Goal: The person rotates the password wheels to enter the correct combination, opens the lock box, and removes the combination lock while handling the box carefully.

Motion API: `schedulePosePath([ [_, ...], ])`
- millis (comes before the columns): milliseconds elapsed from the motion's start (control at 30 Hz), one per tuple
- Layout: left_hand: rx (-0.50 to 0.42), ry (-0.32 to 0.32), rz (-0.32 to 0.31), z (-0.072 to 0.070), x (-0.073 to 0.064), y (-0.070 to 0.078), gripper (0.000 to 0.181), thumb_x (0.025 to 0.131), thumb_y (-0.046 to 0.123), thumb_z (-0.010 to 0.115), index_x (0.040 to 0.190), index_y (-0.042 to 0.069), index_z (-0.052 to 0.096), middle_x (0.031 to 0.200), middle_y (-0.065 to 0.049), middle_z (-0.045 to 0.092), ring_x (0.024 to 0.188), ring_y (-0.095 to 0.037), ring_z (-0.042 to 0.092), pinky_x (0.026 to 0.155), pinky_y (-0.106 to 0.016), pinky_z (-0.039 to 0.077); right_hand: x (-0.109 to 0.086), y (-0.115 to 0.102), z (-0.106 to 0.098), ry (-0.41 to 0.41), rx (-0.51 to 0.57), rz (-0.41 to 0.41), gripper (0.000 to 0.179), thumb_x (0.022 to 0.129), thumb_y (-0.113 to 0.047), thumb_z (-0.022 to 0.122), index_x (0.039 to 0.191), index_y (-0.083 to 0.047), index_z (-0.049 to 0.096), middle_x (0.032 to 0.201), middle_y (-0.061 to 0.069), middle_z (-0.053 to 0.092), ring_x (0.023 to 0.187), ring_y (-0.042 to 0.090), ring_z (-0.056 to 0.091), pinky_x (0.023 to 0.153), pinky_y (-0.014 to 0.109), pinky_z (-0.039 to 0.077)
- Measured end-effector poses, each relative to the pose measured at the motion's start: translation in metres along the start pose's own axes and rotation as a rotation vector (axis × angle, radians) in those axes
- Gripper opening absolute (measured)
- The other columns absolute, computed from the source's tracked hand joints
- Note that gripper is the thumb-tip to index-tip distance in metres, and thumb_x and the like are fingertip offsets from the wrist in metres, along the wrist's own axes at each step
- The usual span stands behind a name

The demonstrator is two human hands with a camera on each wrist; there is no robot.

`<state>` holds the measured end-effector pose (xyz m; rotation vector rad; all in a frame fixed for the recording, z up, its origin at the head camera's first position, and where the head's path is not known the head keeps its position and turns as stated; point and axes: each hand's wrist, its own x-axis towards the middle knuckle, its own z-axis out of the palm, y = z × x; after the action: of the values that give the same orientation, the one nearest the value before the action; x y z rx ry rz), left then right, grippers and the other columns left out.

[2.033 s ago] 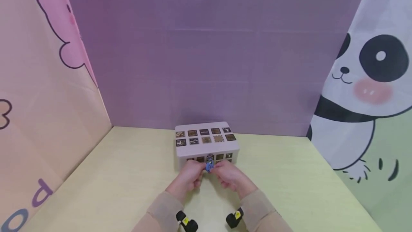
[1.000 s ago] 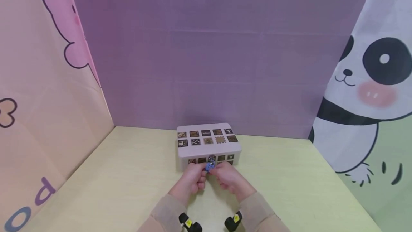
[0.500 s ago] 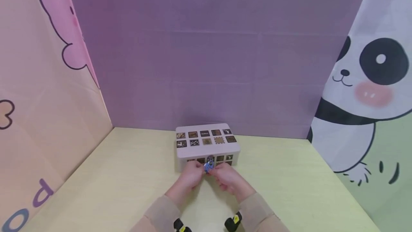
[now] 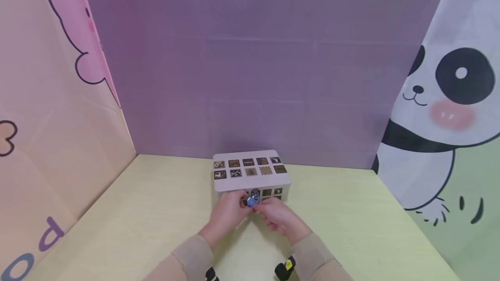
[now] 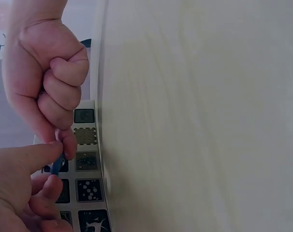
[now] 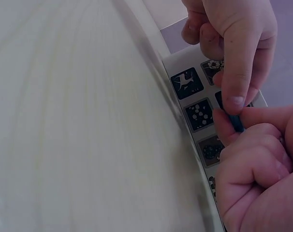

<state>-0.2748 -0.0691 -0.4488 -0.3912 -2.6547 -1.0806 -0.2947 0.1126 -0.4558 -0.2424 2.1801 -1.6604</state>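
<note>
In the head view a small blue piece (image 4: 253,201) with a shiny face shows in front of the box latch (image 4: 255,192); its kind cannot be told. My right hand (image 4: 279,215) pinches its right side between thumb and finger, other fingers curled under. On the other side, my left hand (image 4: 227,212) holds it with thumb and fingertips. Both wrist views show only a thin blue edge (image 5: 56,166) between the meeting fingertips. Behind the hands stands a closed white box (image 4: 251,181) with rows of small square pictures; the left hand covers part of its front.
The box stands on a pale wood-patterned table (image 4: 164,211), near a purple backdrop (image 4: 250,64). A pink-toned printed panel (image 4: 58,120) rises at the left, and one with a panda (image 4: 449,112) at the right. Small black devices (image 4: 285,268) sit at the sleeve cuffs.
My left hand has turned and shifted slightly forward along the box front, its wrist swinging outward to the left. The blue piece's face now shows more. The right hand has hardly moved.
</note>
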Motion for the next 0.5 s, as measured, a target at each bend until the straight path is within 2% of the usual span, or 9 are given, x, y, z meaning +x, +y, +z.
schedulePosePath([
  [167, 0.033, 0.012, 0.008, 0.0005, 0.003, 0.0024, 0.025, 0.076, 0.02, 0.09, 0.09, 0.01, 0.072, 0.076, 0.005, 0.064, 0.063, -0.008, 0.054, 0.057, -0.025, 0.049, 0.0011, -0.0004, -0.0017, -0.01, 0.004, 0.003, 0.025, 0.103, -0.02, 0.054, 0.099, -0.002, 0.071, 0.059, -0.006, 0.039, 0.048, 0.007, 0.03, 0.043, 0.02, 0.024],
  [300, 0.041, -0.012, -0.028, 0.0011, 0.0051, 0.0034, 0.022, 0.076, 0.019, 0.089, 0.086, 0.01, 0.072, 0.072, 0.007, 0.063, 0.061, -0.009, 0.055, 0.058, -0.025, 0.05, 0.0006, -0.0011, -0.002, -0.018, 0.011, 0.003, 0.024, 0.103, -0.02, 0.054, 0.098, -0.002, 0.07, 0.06, -0.006, 0.039, 0.048, 0.007, 0.029, 0.043, 0.02, 0.024],
  [500, 0.052, -0.036, -0.038, -0.0003, 0.0058, 0.0034, 0.02, 0.078, 0.022, 0.088, 0.081, 0.012, 0.071, 0.069, 0.009, 0.061, 0.06, -0.01, 0.055, 0.057, -0.026, 0.049, -0.0006, -0.002, -0.0034, -0.014, 0.012, 0.022, 0.026, 0.103, -0.023, 0.055, 0.104, -0.002, 0.07, 0.06, -0.006, 0.04, 0.049, 0.007, 0.03, 0.044, 0.021, 0.024],
])
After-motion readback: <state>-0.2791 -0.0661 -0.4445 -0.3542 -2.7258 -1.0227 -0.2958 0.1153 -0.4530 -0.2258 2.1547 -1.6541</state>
